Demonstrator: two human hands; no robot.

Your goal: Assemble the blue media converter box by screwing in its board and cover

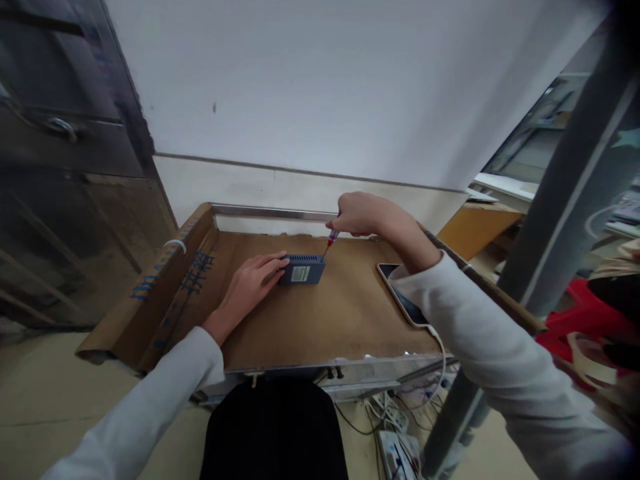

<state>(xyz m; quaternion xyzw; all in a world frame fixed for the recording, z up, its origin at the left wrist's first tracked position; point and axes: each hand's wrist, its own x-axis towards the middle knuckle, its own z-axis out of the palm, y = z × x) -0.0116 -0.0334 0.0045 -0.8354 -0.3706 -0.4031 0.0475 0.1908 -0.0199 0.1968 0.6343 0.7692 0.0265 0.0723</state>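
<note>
A small dark blue-grey electronics box (311, 274) with a row of vent slots and a pale label stands on the cardboard-covered table (350, 320). My left hand (256, 279) grips its left end, fingers over the top edge and thumb on the near side. My right hand (361, 215) is closed around the handle of a red and clear screwdriver (332, 238). Its shaft slants down to the box's top right corner, and the tip appears to touch there. Most of the handle is hidden inside my fist.
A phone (411, 303) with a white cable (442, 353) lies right of the box, partly under my right sleeve. The cardboard curls up at the left (150, 293). A wall (300, 93) stands behind, a grey post (560, 173) to the right. Power strips (395, 417) and cables lie below.
</note>
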